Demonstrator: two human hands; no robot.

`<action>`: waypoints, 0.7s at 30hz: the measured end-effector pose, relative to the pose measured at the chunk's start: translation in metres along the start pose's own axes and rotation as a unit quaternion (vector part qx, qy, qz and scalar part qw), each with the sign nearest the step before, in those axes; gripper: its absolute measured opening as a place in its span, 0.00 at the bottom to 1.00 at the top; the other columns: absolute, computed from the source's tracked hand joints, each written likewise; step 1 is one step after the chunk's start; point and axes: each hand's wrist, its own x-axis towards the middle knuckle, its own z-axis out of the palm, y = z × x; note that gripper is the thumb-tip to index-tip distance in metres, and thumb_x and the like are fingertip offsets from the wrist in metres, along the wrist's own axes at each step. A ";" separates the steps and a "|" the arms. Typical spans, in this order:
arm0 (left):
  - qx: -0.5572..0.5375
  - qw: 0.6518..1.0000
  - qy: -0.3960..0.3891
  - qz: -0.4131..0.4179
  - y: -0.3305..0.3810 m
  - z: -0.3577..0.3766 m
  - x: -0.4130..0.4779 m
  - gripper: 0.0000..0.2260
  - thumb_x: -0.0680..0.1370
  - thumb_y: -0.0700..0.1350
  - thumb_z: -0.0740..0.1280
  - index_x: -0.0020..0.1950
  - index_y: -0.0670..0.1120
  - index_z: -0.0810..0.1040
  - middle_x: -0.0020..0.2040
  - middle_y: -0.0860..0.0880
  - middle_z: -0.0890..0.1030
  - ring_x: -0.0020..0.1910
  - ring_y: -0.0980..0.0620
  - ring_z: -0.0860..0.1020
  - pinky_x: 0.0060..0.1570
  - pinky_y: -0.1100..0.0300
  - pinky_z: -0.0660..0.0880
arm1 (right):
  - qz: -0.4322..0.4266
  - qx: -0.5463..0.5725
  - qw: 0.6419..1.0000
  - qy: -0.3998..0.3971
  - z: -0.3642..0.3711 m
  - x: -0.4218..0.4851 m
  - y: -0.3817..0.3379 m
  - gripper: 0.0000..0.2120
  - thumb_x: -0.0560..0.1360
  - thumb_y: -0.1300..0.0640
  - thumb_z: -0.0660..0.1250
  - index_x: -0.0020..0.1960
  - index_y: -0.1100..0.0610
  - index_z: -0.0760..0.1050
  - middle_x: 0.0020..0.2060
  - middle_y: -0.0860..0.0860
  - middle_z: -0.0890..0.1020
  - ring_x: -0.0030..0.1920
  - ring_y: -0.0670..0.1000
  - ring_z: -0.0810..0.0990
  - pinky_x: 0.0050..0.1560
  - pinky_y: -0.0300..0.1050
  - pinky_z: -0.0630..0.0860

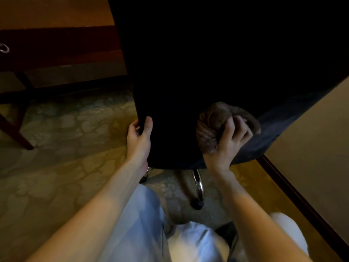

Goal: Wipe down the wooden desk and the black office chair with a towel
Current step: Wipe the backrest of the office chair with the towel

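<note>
Kneeling or crouching, the person shows two legs in pale trousers [139, 214] at the very bottom, with two bare forearms reaching forward over them.

Two hands are at work. The left hand [138, 138] grips the left edge of the one black office chair [188, 72], thumb lying on the near face and the fingers hooked round behind the edge. The right hand [228, 140] holds the single towel [209, 127], a brown one bunched into a rounded wad. Its fingers are curled tight into the cloth and press it against the chair's dark back, close to the lower right corner. The wad bulges out to the left of the thumb and curls up and over the knuckles to the right.

The chair's back fills the middle of the view. Its long axis runs up the picture, narrowest at the lower edge by the hands and widening toward the top.

Beneath that lower edge one chrome leg [198, 184] slants toward the person and ends in a dark caster [197, 204] on the patterned carpet [66, 129]. A second caster can just be made out by the left wrist.

To the right a pale panel [311, 138] with a dark strip along its foot runs diagonally.

Farthest off, upper left, stands the one wooden desk [56, 14]. Its surface is lit orange-brown, one metal drawer pull [4, 48] shows at the frame's edge, and one splayed leg [15, 129] reaches the carpet.
</note>
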 end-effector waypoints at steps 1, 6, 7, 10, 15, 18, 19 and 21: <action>0.003 1.000 0.003 -0.001 0.000 0.001 0.000 0.23 0.79 0.57 0.68 0.71 0.50 0.72 0.60 0.51 0.83 0.51 0.60 0.83 0.41 0.69 0.77 | -0.011 -0.013 1.000 -0.011 0.006 -0.013 0.004 0.29 0.72 0.46 0.71 0.68 0.54 0.67 0.66 0.54 0.66 0.64 0.60 0.63 0.70 0.39 0.57; -0.019 0.999 0.048 -0.010 -0.002 0.010 -0.002 0.17 0.76 0.55 0.71 0.63 0.53 0.76 0.54 0.55 0.86 0.51 0.61 0.84 0.46 0.65 0.77 | -0.148 -0.109 0.956 -0.226 0.019 -0.096 0.049 0.26 0.72 0.48 0.66 0.70 0.50 0.69 0.65 0.57 0.69 0.57 0.63 0.68 0.53 0.58 0.74; -0.022 0.998 0.051 -0.011 -0.003 0.011 -0.003 0.16 0.76 0.54 0.72 0.61 0.54 0.77 0.53 0.56 0.86 0.51 0.62 0.84 0.48 0.65 0.77 | -0.159 -0.127 0.940 -0.274 0.020 -0.109 0.058 0.28 0.71 0.49 0.67 0.71 0.49 0.69 0.65 0.56 0.69 0.56 0.63 0.68 0.50 0.59 0.77; -0.026 0.998 0.058 -0.008 -0.004 0.011 -0.005 0.16 0.75 0.53 0.72 0.61 0.54 0.77 0.47 0.60 0.87 0.48 0.66 0.83 0.47 0.66 0.75 | -0.177 -0.184 0.891 -0.376 0.021 -0.132 0.078 0.35 0.65 0.51 0.77 0.71 0.48 0.71 0.64 0.54 0.72 0.56 0.61 0.70 0.53 0.59 0.76; -0.035 0.997 0.069 -0.026 0.002 0.014 -0.007 0.16 0.79 0.49 0.70 0.66 0.50 0.76 0.44 0.63 0.86 0.45 0.68 0.83 0.45 0.65 0.75 | -0.184 -0.210 0.865 -0.417 0.024 -0.143 0.073 0.23 0.69 0.48 0.61 0.61 0.49 0.81 0.56 0.53 0.78 0.53 0.58 0.71 0.52 0.56 0.75; -0.051 0.997 0.052 -0.040 0.006 0.013 -0.011 0.20 0.77 0.48 0.72 0.69 0.48 0.76 0.46 0.60 0.87 0.46 0.66 0.84 0.48 0.63 0.76 | -0.148 -0.244 0.842 -0.458 0.024 -0.159 0.069 0.20 0.63 0.53 0.77 0.54 0.51 0.84 0.53 0.53 0.81 0.54 0.58 0.72 0.53 0.58 0.76; -0.058 0.996 0.046 -0.044 0.008 0.013 -0.013 0.24 0.74 0.49 0.73 0.70 0.46 0.75 0.47 0.59 0.87 0.47 0.65 0.84 0.51 0.61 0.77 | -0.127 -0.261 0.830 -0.476 0.023 -0.161 0.069 0.21 0.59 0.54 0.82 0.51 0.52 0.85 0.51 0.53 0.82 0.54 0.58 0.72 0.52 0.58 0.76; -0.073 0.996 0.041 -0.042 0.012 0.011 -0.016 0.31 0.70 0.50 0.74 0.72 0.45 0.75 0.48 0.57 0.87 0.48 0.64 0.84 0.56 0.58 0.77 | -0.090 -0.276 0.816 -0.499 0.018 -0.156 0.067 0.19 0.55 0.55 0.84 0.45 0.52 0.85 0.46 0.54 0.82 0.52 0.58 0.73 0.47 0.58 0.78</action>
